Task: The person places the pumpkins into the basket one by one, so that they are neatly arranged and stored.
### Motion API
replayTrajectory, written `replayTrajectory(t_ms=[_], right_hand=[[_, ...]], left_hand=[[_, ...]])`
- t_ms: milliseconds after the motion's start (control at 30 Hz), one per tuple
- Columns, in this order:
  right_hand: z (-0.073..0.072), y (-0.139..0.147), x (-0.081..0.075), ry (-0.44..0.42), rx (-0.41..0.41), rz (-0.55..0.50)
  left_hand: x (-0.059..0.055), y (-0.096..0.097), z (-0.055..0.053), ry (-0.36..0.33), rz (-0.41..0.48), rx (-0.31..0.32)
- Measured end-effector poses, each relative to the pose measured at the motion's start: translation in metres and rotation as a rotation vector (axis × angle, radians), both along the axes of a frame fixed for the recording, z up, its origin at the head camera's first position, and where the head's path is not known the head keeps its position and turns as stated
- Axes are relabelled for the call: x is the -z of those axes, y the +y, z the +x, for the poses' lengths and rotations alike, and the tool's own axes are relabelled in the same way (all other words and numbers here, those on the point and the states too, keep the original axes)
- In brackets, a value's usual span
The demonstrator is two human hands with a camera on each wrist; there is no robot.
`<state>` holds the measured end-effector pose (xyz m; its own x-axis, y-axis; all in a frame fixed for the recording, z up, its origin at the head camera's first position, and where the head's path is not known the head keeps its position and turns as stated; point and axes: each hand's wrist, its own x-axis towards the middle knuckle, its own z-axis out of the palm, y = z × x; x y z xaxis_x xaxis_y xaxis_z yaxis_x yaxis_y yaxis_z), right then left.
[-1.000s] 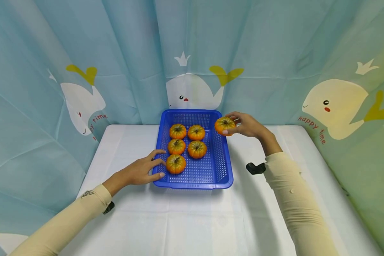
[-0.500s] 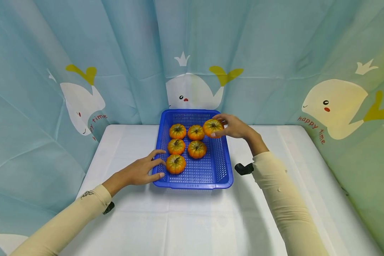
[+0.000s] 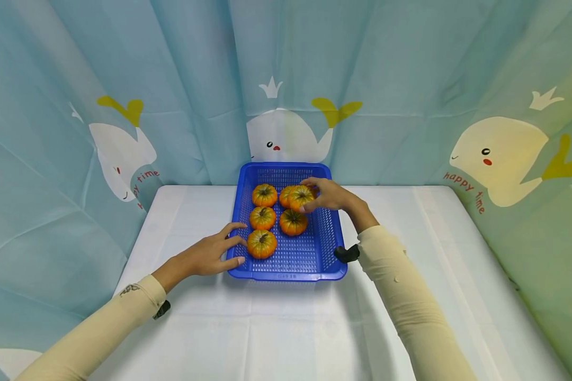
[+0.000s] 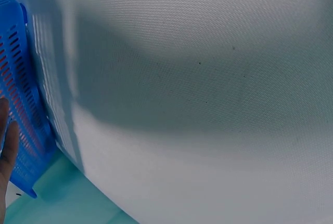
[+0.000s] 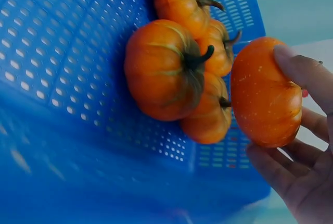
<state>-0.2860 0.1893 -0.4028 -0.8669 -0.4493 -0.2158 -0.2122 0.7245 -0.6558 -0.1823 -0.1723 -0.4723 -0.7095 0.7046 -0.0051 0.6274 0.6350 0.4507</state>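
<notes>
In the head view, my right hand [image 3: 328, 194] grips a small orange pumpkin [image 3: 301, 198] from its right side, above the blue basket [image 3: 286, 277]. The right wrist view shows the thumb on one face of that pumpkin [image 5: 266, 94] and fingers on the other. Several more pumpkins sit in the basket, including one at the front left [image 3: 261, 244] and one in the middle [image 3: 293, 223]. The held pumpkin partly covers a pumpkin [image 3: 285, 197] behind it. My left hand [image 3: 213, 254] rests at the basket's left rim, fingers spread and slightly bent, with no pumpkin in it.
The basket stands on a white-covered table [image 3: 286, 333]. A pale blue curtain [image 3: 190, 106] with printed whales hangs behind and on both sides. The basket's perforated walls rise around the pumpkins.
My right hand has carried the pumpkin leftward and slightly down, from the basket's right rim to over its inside. The left hand and the basket have stayed put.
</notes>
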Motion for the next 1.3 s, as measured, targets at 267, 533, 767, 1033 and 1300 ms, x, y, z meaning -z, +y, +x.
replayTrajectory(t_ms=[267,533,767,1033,1300], right_hand=[[-0.002,-0.009,0.011,-0.006,0.020,0.007],[-0.003,-0.015,0.021,-0.023,0.056,0.032],[-0.003,-0.016,0.024,-0.052,0.077,0.037],[-0.001,-0.017,0.021,-0.074,0.023,0.086],[0.003,-0.021,0.016,-0.123,0.001,0.093]], left_hand=[[-0.001,0.000,-0.001,0.004,0.004,0.003],[0.000,0.000,-0.001,0.003,0.004,0.003],[0.001,0.001,-0.002,0.009,-0.001,0.007],[0.001,0.001,-0.002,0.008,-0.004,0.003],[0.002,0.000,-0.001,0.004,-0.009,-0.004]])
